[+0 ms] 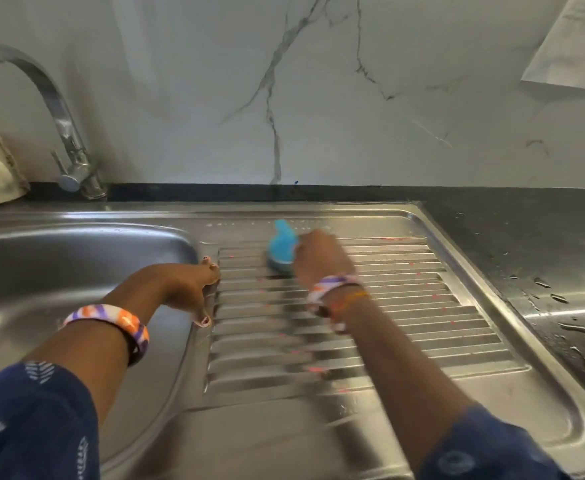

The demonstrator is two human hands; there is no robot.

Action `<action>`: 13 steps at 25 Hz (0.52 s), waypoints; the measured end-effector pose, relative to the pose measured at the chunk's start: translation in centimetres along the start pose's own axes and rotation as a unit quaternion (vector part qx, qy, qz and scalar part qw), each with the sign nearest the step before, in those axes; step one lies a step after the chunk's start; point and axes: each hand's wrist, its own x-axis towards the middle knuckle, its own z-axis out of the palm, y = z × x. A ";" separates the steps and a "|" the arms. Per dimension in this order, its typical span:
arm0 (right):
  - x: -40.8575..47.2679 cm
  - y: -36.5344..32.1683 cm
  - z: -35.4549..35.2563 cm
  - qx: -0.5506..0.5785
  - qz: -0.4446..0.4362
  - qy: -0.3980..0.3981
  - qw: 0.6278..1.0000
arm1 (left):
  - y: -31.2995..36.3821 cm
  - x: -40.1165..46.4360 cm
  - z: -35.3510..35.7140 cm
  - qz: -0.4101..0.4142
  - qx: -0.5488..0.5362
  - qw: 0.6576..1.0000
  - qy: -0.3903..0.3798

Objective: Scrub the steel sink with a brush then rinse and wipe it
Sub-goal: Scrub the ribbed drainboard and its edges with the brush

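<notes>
Steel sink (370, 420) fills the head view; one blue brush (281, 247) sits on the far ribs of its drainboard, the right hand (322, 259) reaching out and closed round it. Left hand (188, 284) lies open, fingers spread, braced on the strip between basin and ribs; one bangle on each wrist
</notes>
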 end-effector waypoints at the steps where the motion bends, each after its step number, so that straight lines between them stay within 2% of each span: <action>1: -1.1 -3.4 1.3 0.016 -0.053 -0.016 0.998 | 0.0 0.1 0.0 -0.006 -0.006 1.000 -0.002; 3: -1.0 -5.4 2.3 0.017 -0.106 -0.046 0.993 | -0.2 0.2 0.0 -0.013 -0.013 1.000 -0.008; 5: 1.4 -2.6 0.8 -0.027 -0.080 -0.027 0.996 | -0.3 0.3 0.1 -0.009 -0.010 1.000 -0.010; 6: 2.3 0.0 -0.4 -0.052 -0.047 -0.023 0.997 | -0.4 0.2 0.1 -0.003 -0.007 1.000 -0.009; 8: 3.1 6.0 -3.2 -0.062 0.070 0.012 0.996 | -0.4 0.2 0.2 0.008 -0.011 1.000 -0.007; 10: 2.8 11.4 -6.5 -0.073 0.189 0.059 0.977 | -0.6 0.3 0.2 0.013 -0.016 1.000 -0.009; 11: 2.5 13.0 -7.7 -0.070 0.225 0.072 0.969 | -0.6 0.4 0.3 0.010 -0.011 1.000 -0.010; 13: 2.2 12.6 -7.6 -0.049 0.229 0.090 0.968 | -0.7 0.8 0.2 0.002 0.004 1.000 -0.016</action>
